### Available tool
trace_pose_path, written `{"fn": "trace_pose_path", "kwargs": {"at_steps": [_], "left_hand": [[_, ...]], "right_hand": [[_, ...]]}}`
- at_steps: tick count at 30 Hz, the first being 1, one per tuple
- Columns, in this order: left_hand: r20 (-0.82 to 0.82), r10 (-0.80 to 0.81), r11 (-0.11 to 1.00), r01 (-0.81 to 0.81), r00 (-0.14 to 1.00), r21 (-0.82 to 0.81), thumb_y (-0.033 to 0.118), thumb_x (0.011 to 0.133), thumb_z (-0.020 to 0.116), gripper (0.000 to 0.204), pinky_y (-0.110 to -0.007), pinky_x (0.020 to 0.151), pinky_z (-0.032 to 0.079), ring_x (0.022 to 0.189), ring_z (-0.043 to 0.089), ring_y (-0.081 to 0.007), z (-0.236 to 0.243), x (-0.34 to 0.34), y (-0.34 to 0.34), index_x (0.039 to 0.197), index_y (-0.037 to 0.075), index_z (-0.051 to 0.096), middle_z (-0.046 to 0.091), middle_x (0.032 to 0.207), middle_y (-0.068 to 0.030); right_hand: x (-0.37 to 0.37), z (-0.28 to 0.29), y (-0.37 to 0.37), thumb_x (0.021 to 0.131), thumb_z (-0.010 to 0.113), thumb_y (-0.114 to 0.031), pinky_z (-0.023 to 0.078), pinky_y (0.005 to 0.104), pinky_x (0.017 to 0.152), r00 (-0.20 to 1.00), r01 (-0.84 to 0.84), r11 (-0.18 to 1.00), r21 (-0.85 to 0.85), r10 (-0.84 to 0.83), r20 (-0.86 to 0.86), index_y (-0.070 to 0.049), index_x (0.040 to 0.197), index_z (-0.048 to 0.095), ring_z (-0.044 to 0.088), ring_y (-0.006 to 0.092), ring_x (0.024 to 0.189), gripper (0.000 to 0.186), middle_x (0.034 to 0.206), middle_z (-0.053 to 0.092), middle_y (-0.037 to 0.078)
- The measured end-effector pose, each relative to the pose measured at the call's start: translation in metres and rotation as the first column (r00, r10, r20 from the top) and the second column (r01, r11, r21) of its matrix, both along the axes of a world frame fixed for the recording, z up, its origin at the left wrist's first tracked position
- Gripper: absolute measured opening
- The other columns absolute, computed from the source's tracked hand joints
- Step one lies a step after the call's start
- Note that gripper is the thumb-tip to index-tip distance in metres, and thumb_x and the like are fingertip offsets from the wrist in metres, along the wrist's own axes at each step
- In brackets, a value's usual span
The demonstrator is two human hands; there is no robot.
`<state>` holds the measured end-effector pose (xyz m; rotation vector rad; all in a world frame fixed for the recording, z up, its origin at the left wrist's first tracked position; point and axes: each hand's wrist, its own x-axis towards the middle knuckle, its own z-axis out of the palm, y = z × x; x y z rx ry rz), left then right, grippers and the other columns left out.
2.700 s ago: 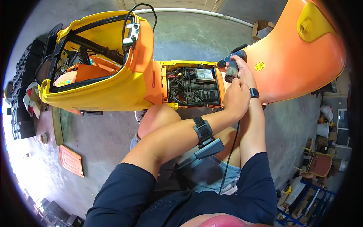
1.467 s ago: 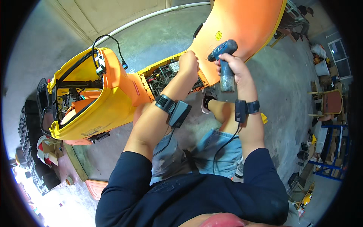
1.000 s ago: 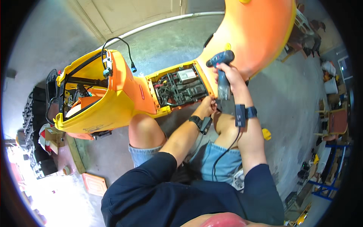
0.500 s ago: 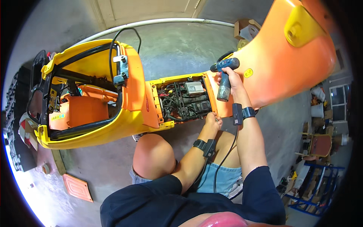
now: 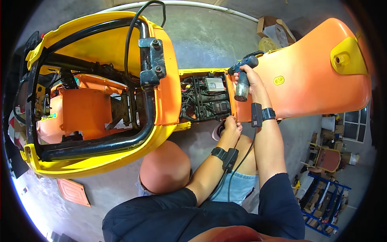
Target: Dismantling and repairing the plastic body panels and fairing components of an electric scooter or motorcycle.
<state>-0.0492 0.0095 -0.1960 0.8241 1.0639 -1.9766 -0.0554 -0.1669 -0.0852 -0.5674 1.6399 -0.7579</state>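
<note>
My right hand (image 5: 251, 77) grips a blue and black cordless drill (image 5: 242, 90) by its handle, above the right end of an open compartment. My left hand (image 5: 232, 126) is closed at the near right corner of that compartment. Its fingertips are pressed together against the edge, and whatever they hold is hidden. The compartment (image 5: 231, 101), in the floor of an orange and yellow electric scooter, contains black wiring, a silver finned box (image 5: 214, 84) and a black box (image 5: 221, 106). The orange front shield (image 5: 306, 80) rises at its right.
At left is the scooter's seatless rear body (image 5: 167, 88), with a black tube frame (image 5: 100, 147) and a loose cable (image 5: 130, 36). An orange cover panel (image 5: 73, 192) lies on the floor. Boxes (image 5: 274, 30) stand behind, and a blue rack (image 5: 326, 201) at lower right.
My view has shifted, so the rear body appears larger and closer. My right hand still holds the drill, its handle tilted a little differently. My left hand stays at the compartment's corner.
</note>
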Motion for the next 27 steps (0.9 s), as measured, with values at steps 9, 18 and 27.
{"fn": "trace_pose_path", "kwargs": {"at_steps": [9,18,27], "left_hand": [[0.016,-0.017,0.998,0.018,1.000,-0.052,0.012,0.086,0.042,0.003,-0.026,0.034,0.024,0.041,0.036,-0.0112,0.001,0.002,0.001,0.084,0.012,0.044,0.043,0.067,-0.0028],[0.123,-0.015,0.972,0.044,0.992,-0.233,0.011,0.087,0.040,0.004,-0.025,0.035,0.023,0.043,0.035,-0.0108,0.008,0.010,0.008,0.083,0.012,0.042,0.037,0.067,-0.0019],[0.059,-0.022,0.974,0.035,0.998,-0.222,0.011,0.086,0.041,0.001,-0.024,0.034,0.024,0.045,0.037,-0.0100,0.000,0.007,0.010,0.085,0.011,0.042,0.039,0.070,-0.0025]], "right_hand": [[0.004,-0.011,-0.005,0.082,0.056,-0.022,0.054,0.0338,0.054,0.998,-0.037,0.999,0.026,0.039,-0.053,0.001,0.083,0.054,0.058,0.0201,0.053,0.023,0.068,0.059,0.010],[0.007,0.005,-0.010,0.080,0.060,-0.022,0.058,0.0361,0.057,0.999,0.030,0.999,0.035,-0.030,0.011,0.002,0.096,0.050,0.061,0.0218,0.056,0.031,0.071,0.061,0.011],[0.010,0.002,-0.017,0.080,0.061,-0.022,0.058,0.0355,0.054,0.999,0.015,0.998,0.065,-0.011,-0.051,0.002,0.094,0.050,0.061,0.0210,0.054,0.029,0.069,0.061,0.011]]}}
